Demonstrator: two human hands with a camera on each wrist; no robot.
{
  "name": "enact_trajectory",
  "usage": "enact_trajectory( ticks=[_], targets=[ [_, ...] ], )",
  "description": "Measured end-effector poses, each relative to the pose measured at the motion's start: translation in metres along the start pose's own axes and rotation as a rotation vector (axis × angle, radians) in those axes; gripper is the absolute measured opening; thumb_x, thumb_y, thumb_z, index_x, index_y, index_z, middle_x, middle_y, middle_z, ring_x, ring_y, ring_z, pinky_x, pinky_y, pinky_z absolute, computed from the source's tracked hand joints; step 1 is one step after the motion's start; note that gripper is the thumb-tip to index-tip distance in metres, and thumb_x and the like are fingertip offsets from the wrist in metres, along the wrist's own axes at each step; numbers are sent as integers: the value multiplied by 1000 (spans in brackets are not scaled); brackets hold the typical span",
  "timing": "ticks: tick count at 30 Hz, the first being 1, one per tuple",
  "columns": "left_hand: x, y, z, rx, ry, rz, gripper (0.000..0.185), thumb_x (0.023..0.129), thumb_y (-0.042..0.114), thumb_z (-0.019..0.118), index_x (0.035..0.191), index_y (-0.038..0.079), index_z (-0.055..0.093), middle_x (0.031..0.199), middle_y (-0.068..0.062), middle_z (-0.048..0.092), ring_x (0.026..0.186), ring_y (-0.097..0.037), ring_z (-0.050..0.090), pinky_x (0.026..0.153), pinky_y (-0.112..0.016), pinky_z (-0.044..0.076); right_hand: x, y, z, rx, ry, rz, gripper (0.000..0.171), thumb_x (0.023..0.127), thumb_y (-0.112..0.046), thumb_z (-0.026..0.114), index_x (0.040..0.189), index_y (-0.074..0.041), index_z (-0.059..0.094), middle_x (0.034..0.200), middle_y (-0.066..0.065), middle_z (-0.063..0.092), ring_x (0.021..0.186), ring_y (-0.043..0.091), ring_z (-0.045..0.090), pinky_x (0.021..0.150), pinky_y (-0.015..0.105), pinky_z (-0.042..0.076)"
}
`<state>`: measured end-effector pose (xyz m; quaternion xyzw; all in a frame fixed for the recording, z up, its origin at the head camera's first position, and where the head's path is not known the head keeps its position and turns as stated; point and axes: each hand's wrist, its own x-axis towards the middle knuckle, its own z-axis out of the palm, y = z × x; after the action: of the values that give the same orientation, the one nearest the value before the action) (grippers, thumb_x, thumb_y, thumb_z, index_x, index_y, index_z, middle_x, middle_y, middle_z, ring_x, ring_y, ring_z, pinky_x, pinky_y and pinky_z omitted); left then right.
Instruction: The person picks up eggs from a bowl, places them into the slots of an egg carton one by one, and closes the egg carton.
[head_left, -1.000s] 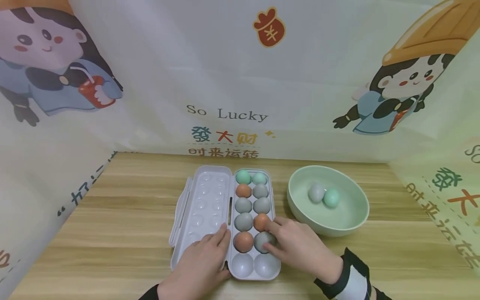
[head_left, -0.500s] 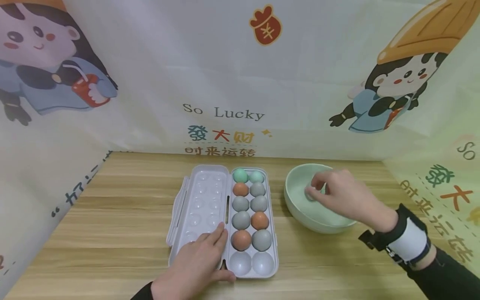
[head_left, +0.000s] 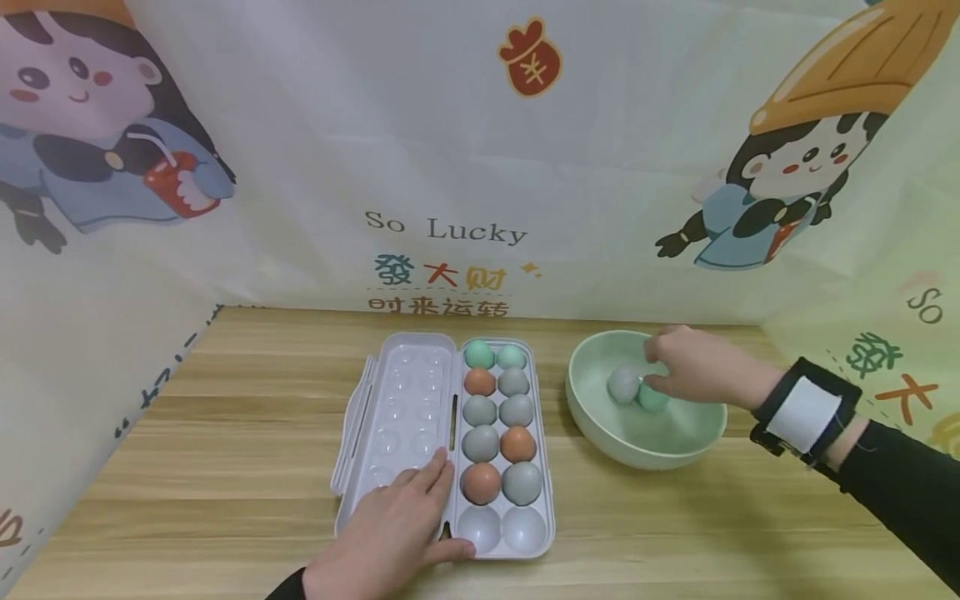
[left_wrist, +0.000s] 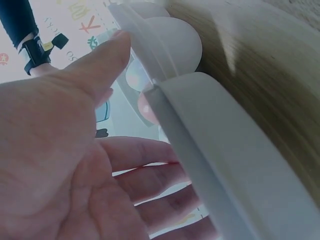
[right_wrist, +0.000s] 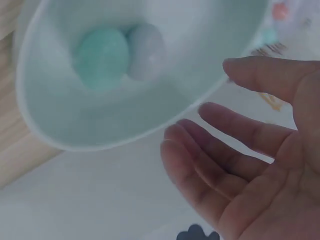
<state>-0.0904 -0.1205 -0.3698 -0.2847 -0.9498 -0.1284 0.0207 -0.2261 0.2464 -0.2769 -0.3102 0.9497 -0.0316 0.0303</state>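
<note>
Left hand (head_left: 390,537): laid flat on the near end of the lid (head_left: 405,400), fingers straight and together, thumb out along the tray's front edge. Nothing is gripped (the left wrist view confirms an open palm against the plastic edge).

Right hand (head_left: 686,367): held over the far right part of the bowl (head_left: 600,429), fingers bent downward toward the two eggs inside. In the head view the fingertips appear to reach the green egg (head_left: 652,398); in the right wrist view the fingers are spread and loose, palm bare, nothing enclosed. Actual contact with the egg cannot be settled.

Bowl: pale green, set on the table (head_left: 225,433) just right of the tray (head_left: 501,450), not touching it.

Bowl contents: a grey egg (head_left: 622,385) and the green egg, lying side by side and touching, the grey one to the left.

Tray: white plastic, two columns of six cups, hinged lid folded open flat to its left.

Tray contents: ten eggs seated in the five far rows (two green at the far end, then brown and grey mixed). The nearest row of two cups (head_left: 501,530) is unfilled.

Wrist: a black strap with a white block (head_left: 804,412) is worn on the right wrist, above a dark sleeve.

Surround: a printed cloth backdrop (head_left: 450,167) is hung behind and at both sides of the table.
</note>
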Motion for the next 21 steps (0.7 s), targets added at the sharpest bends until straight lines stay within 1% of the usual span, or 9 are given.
enact_trajectory(
  ticks=[3,8,11,13,15,17,19,21],
  targets=[
    [0,-1,0,-4,-5,-3,90,80,57,71,137,-10,50,141,-24,49,113,-36,58,74,-47,54,6,0,3,-68,-10,-48,13,81,-9,77,87,-2,68,75,2,52,64,15,46,55,31,41],
    [0,-1,0,-9,-5,-7,90,80,57,72,137,-9,50,141,-24,49,113,-36,58,74,-48,54,18,-1,6,-137,-21,-82,18,78,-4,78,93,1,68,77,6,55,63,16,48,54,31,44],
    [0,-1,0,-14,-5,-9,90,79,56,73,137,-10,50,141,-24,49,114,-36,57,74,-48,54,26,1,11,-173,-75,-122,22,78,-1,76,97,2,68,80,7,58,65,16,52,57,32,48],
    [0,-1,0,-18,-13,-14,91,79,56,73,137,-10,50,141,-23,49,114,-36,57,74,-48,54,31,1,17,-214,-117,-164,25,76,3,75,101,3,67,81,8,59,68,17,55,60,32,51],
    [0,-2,0,-19,-21,-19,92,79,57,73,138,-10,49,141,-23,49,115,-36,57,74,-48,54,35,2,24,-263,-139,-203,29,75,6,73,102,3,67,83,9,59,70,19,57,63,34,53],
    [0,-2,0,-18,-24,-20,92,79,57,72,138,-10,49,141,-23,49,115,-37,57,74,-48,54,38,3,31,-317,-135,-233,31,73,10,73,102,3,67,82,9,57,71,21,57,63,36,53],
    [0,-1,0,-16,-22,-18,92,79,57,72,138,-9,49,141,-23,49,115,-36,57,74,-48,54,40,2,36,-368,-104,-265,29,73,10,73,100,3,67,81,10,56,71,22,56,63,36,53],
    [0,-1,1,-14,-16,-12,92,79,58,72,138,-9,50,141,-22,49,114,-36,57,73,-48,54,41,1,40,-395,-75,-278,27,73,10,73,98,3,66,79,10,55,69,21,54,61,35,51]
  ],
)
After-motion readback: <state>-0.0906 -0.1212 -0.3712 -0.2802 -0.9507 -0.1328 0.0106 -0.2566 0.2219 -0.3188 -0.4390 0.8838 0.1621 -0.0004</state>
